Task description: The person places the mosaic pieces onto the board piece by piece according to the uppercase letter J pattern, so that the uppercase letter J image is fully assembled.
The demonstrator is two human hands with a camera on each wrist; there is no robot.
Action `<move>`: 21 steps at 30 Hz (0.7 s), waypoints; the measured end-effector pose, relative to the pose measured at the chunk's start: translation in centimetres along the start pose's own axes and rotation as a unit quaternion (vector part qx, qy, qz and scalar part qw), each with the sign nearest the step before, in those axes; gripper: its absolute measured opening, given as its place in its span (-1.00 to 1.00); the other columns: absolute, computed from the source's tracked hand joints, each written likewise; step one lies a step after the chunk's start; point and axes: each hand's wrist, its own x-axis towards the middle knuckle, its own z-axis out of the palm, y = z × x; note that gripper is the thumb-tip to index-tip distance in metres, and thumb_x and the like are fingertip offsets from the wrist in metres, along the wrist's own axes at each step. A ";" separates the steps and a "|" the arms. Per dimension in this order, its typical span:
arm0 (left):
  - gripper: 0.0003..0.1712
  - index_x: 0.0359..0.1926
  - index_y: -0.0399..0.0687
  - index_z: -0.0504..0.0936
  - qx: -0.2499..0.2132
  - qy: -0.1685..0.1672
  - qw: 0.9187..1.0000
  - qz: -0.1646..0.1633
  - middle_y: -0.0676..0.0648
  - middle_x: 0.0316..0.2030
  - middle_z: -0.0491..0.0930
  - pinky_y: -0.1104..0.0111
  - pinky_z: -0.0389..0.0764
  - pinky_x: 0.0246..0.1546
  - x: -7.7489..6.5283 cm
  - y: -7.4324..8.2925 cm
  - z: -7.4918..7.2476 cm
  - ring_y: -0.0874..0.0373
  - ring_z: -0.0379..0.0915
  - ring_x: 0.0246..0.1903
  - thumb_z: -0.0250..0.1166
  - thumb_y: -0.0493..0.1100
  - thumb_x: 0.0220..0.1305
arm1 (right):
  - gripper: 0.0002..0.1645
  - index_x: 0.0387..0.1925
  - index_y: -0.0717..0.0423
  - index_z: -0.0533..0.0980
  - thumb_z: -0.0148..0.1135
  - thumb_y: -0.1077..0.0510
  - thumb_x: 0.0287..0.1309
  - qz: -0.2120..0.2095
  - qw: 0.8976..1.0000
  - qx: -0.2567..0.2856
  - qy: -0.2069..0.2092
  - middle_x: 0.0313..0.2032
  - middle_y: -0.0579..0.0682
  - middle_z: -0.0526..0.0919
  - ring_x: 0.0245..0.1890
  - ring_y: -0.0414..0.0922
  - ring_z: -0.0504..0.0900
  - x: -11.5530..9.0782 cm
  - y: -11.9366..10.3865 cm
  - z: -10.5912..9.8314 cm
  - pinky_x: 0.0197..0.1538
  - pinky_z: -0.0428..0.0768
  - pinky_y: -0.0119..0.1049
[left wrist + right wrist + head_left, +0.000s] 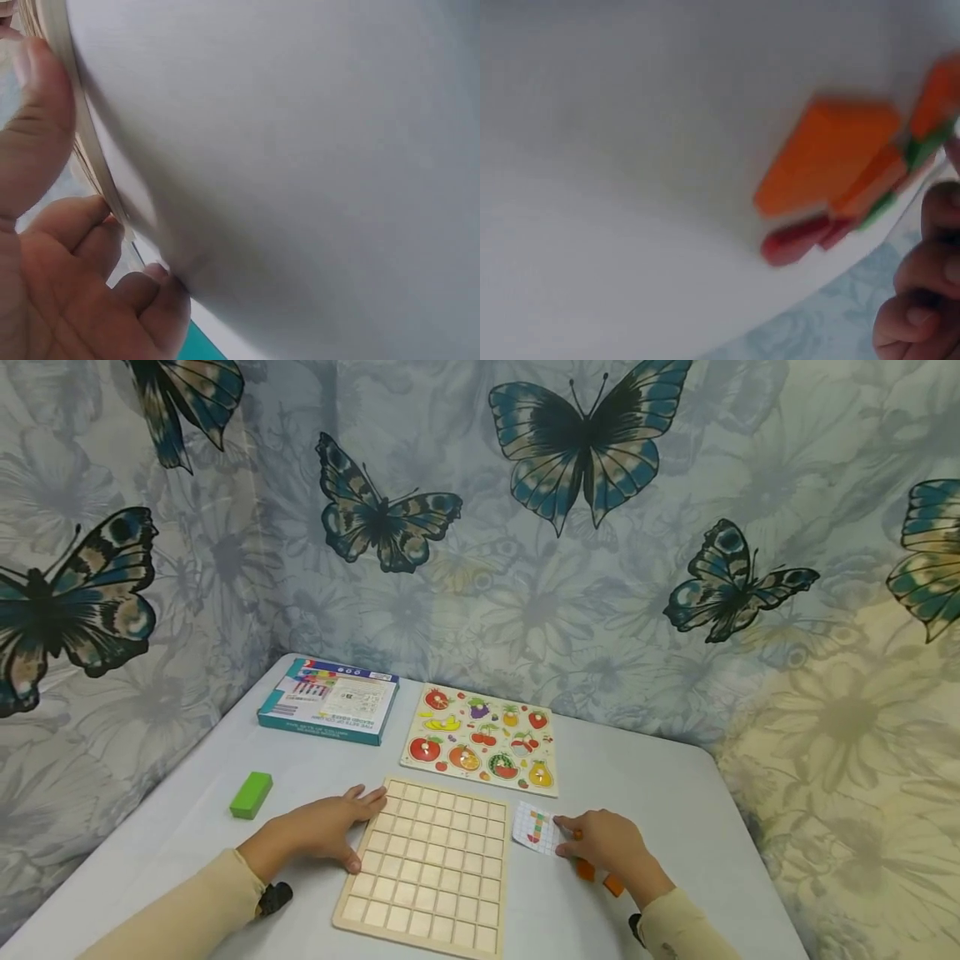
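Observation:
A wooden grid board (431, 864) with rows of square cells lies in front of me. My left hand (326, 827) rests along its left edge, thumb lower down and fingers spread near the top corner. The left wrist view shows that thumb and the fingertips against the board's pale rim (91, 142). To the right of the board lies a small gridded pattern card (531, 827) with a coloured figure. My right hand (603, 843) touches the card's right edge with fingertips spaced apart. Orange blocks (829, 154) and a red piece (795, 240) lie by this hand, blurred in its wrist view.
Behind the board lies a fruit puzzle board (480, 739), with a flat teal-edged box (330, 702) to its left. A green block (251, 795) sits on the left of the white-covered table (630, 760). Butterfly-patterned cloth walls (525, 602) stand behind and at the sides.

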 end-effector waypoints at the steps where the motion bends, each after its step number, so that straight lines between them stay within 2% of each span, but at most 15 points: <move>1: 0.25 0.47 -0.10 0.22 -0.003 0.001 1.000 0.001 0.02 0.49 0.07 -0.07 0.10 0.33 0.1 0.1 0.0 -0.19 -0.18 0.46 0.59 0.07 -0.29 | -0.29 0.16 -0.26 0.60 0.41 -0.35 -0.07 0.002 1.000 0.000 -0.002 -0.06 0.03 0.69 -0.24 -0.04 0.62 -0.1 0.2 -0.1 -0.35 0.54 -0.15; 4: 0.24 0.47 -0.10 0.23 -0.005 0.000 1.000 0.001 0.01 0.49 0.08 -0.08 0.09 0.33 0.5 0.5 0.1 -0.21 -0.19 0.46 0.59 0.06 -0.29 | -0.34 0.12 -0.31 0.63 0.45 -0.32 -0.10 0.010 1.000 0.018 -0.003 -0.07 0.01 0.70 -0.37 -0.13 0.54 -0.2 0.7 -0.2 -0.39 0.49 -0.19; 6: 0.25 0.47 -0.08 0.23 0.004 -0.002 1.000 -0.007 0.02 0.49 0.08 -0.09 0.10 0.33 0.6 0.6 0.1 -0.22 -0.19 0.46 0.59 0.07 -0.30 | -0.32 0.10 -0.32 0.64 0.43 -0.38 -0.13 0.010 0.999 0.034 0.001 -0.15 0.01 0.70 -0.45 -0.16 0.45 -0.1 0.8 -0.2 -0.45 0.41 -0.23; 9: 0.26 0.48 -0.05 0.23 0.020 -0.006 1.000 -0.022 0.03 0.49 0.08 -0.10 0.12 0.32 0.6 0.8 0.1 -0.21 -0.18 0.46 0.60 0.08 -0.31 | -0.25 0.07 -0.29 0.66 0.38 -0.49 -0.18 0.001 0.998 0.053 0.021 -0.18 0.02 0.70 -0.47 -0.17 0.43 0.0 0.7 0.4 -0.49 0.36 -0.26; 11: 0.27 0.48 -0.05 0.22 0.024 -0.008 0.999 -0.026 0.03 0.49 0.08 -0.11 0.12 0.31 0.7 0.9 0.0 -0.21 -0.17 0.46 0.60 0.08 -0.31 | -0.21 0.06 -0.26 0.67 0.37 -0.52 -0.22 -0.003 0.998 0.048 0.033 -0.18 0.04 0.70 -0.48 -0.16 0.45 0.2 0.6 0.6 -0.51 0.36 -0.26; 14: 0.26 0.48 -0.06 0.22 0.022 -0.009 0.999 -0.021 0.02 0.49 0.07 -0.13 0.12 0.30 0.7 1.0 -0.2 -0.23 -0.18 0.46 0.59 0.08 -0.29 | -0.27 0.02 -0.27 0.69 0.41 -0.47 -0.23 0.005 0.999 0.022 0.042 -0.11 0.03 0.71 -0.47 -0.17 0.49 0.4 0.7 0.6 -0.51 0.41 -0.26; 17: 0.26 0.49 -0.04 0.21 0.023 -0.008 1.000 -0.019 0.03 0.49 0.06 -0.14 0.11 0.30 0.8 1.1 -0.3 -0.23 -0.18 0.45 0.59 0.09 -0.29 | -0.31 0.01 -0.32 0.69 0.45 -0.42 -0.24 0.013 0.999 0.006 0.035 -0.09 0.02 0.71 -0.48 -0.18 0.46 0.5 1.1 0.5 -0.51 0.39 -0.26; 20: 0.27 0.49 -0.01 0.21 0.025 -0.005 0.999 -0.024 0.06 0.49 0.07 -0.14 0.13 0.30 0.8 1.2 -0.2 -0.23 -0.17 0.45 0.60 0.08 -0.32 | -0.29 0.03 -0.32 0.68 0.45 -0.43 -0.23 0.008 1.000 0.012 0.026 -0.10 0.02 0.71 -0.48 -0.17 0.42 0.5 1.4 0.5 -0.52 0.37 -0.27; 21: 0.27 0.49 0.00 0.22 0.024 -0.004 0.999 -0.025 0.07 0.49 0.08 -0.14 0.13 0.30 0.8 1.3 -0.2 -0.23 -0.17 0.45 0.60 0.08 -0.32 | -0.28 0.05 -0.33 0.67 0.45 -0.44 -0.23 0.009 1.000 0.019 0.023 -0.16 0.01 0.71 -0.50 -0.16 0.41 0.3 1.4 0.4 -0.52 0.36 -0.27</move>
